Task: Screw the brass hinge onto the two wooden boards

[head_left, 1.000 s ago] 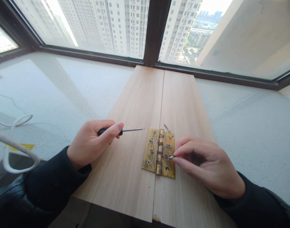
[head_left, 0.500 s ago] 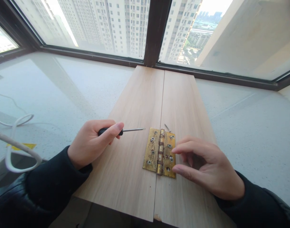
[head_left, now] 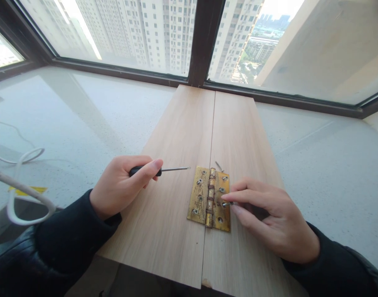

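A brass butt hinge (head_left: 197,202) lies open across the seam between two pale wooden boards (head_left: 164,231), with several cross-head screws in its leaves. My left hand (head_left: 123,183) is closed round the black handle of a screwdriver (head_left: 176,168), whose tip points right and ends just left of the hinge. Between thumb and forefinger, my right hand (head_left: 266,214) pinches a screw (head_left: 226,203) over the hinge's right leaf. Below it, the lowest hole of that leaf shows without a screw. Another screw (head_left: 219,166) lies loose on the right board, just beyond the hinge.
The boards rest on a white speckled sill (head_left: 120,107) and reach the dark window frame (head_left: 198,49). A white cable (head_left: 14,202) loops at the left, near a yellow strip (head_left: 31,190). The near board ends overhang the sill.
My right thumb and forefinger have closed on a screw at the hinge's right leaf and lifted it out of its hole. My left hand with the screwdriver stays nearly still.
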`<control>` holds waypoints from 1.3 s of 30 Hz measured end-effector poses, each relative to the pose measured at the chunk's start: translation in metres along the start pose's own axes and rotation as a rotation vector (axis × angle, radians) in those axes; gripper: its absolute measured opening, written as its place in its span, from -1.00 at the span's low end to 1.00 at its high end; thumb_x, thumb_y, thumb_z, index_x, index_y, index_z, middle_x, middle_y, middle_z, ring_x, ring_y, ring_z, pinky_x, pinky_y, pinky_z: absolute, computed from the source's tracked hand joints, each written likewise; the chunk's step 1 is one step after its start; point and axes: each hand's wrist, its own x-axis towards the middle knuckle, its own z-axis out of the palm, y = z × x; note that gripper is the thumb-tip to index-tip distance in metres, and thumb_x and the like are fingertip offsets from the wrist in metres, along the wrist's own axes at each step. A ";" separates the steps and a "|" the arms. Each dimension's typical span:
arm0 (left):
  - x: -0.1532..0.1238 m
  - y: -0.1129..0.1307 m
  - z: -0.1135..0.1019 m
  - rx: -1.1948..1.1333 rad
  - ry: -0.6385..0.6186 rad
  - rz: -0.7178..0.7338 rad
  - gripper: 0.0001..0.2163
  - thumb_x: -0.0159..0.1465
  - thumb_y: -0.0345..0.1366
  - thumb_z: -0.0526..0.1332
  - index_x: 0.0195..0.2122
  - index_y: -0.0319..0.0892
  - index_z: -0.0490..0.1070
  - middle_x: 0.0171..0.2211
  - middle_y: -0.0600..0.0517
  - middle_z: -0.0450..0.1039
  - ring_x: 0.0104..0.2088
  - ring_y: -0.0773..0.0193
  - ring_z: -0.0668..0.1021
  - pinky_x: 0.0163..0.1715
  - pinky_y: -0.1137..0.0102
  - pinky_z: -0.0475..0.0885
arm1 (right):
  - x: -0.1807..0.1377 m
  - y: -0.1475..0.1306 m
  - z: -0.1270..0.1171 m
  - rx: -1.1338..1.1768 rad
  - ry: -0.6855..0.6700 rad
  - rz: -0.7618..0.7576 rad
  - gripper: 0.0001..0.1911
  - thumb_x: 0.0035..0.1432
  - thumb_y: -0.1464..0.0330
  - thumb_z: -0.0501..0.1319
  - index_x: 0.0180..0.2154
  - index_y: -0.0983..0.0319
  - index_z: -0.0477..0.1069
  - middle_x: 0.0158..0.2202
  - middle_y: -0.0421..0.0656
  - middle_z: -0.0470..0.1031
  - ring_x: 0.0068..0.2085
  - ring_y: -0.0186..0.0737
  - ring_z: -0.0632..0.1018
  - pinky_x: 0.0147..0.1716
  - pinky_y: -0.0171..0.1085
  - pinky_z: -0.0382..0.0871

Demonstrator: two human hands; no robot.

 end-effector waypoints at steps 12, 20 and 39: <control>-0.003 0.008 0.001 -0.006 0.022 -0.061 -0.56 0.33 -0.01 0.12 -0.60 -0.16 0.41 -0.68 0.14 0.25 -0.60 0.39 0.30 -0.54 0.42 0.19 | 0.002 0.003 -0.001 0.023 0.021 0.107 -0.82 0.38 0.25 0.32 -0.23 0.23 0.52 -0.38 -0.15 0.56 -0.48 -0.34 0.53 -0.59 -0.41 0.39; -0.005 0.012 0.003 0.001 0.037 -0.084 -0.57 0.32 0.00 0.12 -0.60 -0.16 0.41 -0.66 0.13 0.24 -0.59 0.38 0.29 -0.53 0.42 0.20 | 0.006 0.000 0.000 0.033 0.008 0.159 -0.82 0.35 0.34 0.28 -0.36 0.20 0.49 -0.41 -0.16 0.55 -0.44 -0.28 0.57 -0.55 -0.35 0.43; -0.004 0.012 0.003 -0.015 0.033 -0.096 -0.57 0.32 0.00 0.12 -0.60 -0.16 0.40 -0.66 0.14 0.23 -0.58 0.38 0.29 -0.50 0.40 0.18 | 0.004 0.001 -0.002 0.104 -0.017 0.058 -0.92 0.30 0.38 0.33 -0.15 0.21 0.52 -0.33 -0.16 0.54 -0.49 -0.38 0.46 -0.58 -0.42 0.39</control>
